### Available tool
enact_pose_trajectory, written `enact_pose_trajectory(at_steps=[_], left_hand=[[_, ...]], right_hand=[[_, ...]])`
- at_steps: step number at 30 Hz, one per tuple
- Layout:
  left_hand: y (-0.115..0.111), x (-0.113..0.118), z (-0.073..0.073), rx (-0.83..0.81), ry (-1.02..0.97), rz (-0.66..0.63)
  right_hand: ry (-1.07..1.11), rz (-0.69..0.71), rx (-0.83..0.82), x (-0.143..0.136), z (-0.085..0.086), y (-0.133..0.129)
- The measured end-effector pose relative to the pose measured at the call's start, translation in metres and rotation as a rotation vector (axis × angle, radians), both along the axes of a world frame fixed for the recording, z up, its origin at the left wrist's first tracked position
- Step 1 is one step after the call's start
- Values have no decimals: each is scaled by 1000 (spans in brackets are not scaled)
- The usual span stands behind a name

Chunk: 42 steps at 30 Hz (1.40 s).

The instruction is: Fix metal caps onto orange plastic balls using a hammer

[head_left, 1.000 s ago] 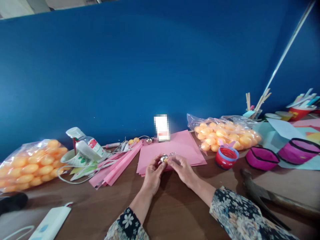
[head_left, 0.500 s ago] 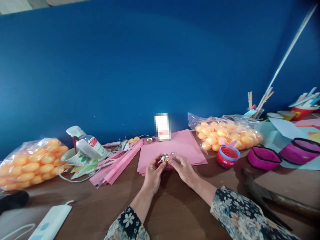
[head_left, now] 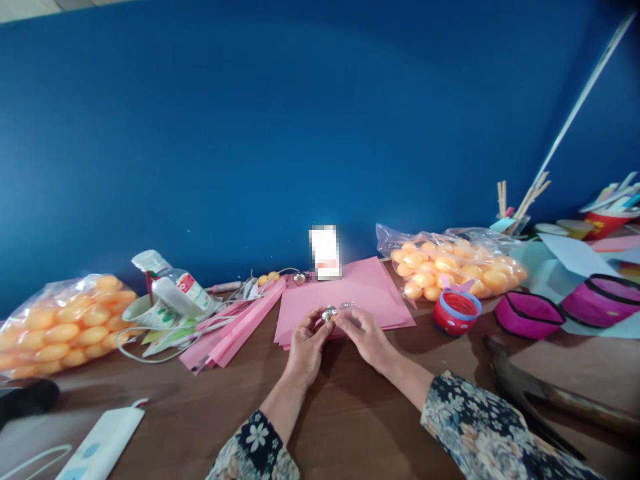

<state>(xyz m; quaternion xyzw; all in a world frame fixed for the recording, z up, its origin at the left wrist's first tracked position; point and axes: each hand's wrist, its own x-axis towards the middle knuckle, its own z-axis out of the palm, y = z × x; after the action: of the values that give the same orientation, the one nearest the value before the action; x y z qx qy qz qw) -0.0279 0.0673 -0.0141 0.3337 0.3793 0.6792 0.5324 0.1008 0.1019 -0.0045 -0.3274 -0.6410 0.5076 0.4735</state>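
Between the fingertips of my left hand (head_left: 306, 340) is a small shiny silver ball (head_left: 329, 314), held above the near edge of a stack of pink paper (head_left: 345, 287). My right hand (head_left: 364, 333) is closed in a pinch right beside the ball, its fingertips close to or touching it. A small glittering silvery piece (head_left: 347, 305) shows just behind the right fingers; whether they grip it is unclear. Another silver ball (head_left: 299, 278) lies at the back left of the paper.
Bags of orange balls lie at left (head_left: 65, 327) and right (head_left: 450, 267). Folded pink strips (head_left: 240, 327), a tilted clear bottle (head_left: 183, 293) and cables are left. At right are a red cup (head_left: 455, 313), magenta fabric pieces (head_left: 529, 315) and a hammer (head_left: 550, 393). A blue partition (head_left: 300, 133) stands behind.
Both hands stay in nearly the same place around the silver ball, with the fingers barely shifted. The surroundings show only a slight camera shift.
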Motion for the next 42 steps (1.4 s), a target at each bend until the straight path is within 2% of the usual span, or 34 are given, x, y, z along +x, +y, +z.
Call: enact_pose_trajectory(at_steps=[15, 23, 30, 42], left_hand=[[-1, 0, 3, -26, -3, 17], [1, 0, 0, -27, 3, 16], [0, -1, 1, -36, -13, -18], [0, 1, 2, -70, -53, 29]], right_hand=[[-32, -14, 12, 1, 1, -1], [-61, -18, 28, 1, 2, -1], [-75, 0, 31, 2, 3, -1], [-74, 35, -2, 4, 6, 1]])
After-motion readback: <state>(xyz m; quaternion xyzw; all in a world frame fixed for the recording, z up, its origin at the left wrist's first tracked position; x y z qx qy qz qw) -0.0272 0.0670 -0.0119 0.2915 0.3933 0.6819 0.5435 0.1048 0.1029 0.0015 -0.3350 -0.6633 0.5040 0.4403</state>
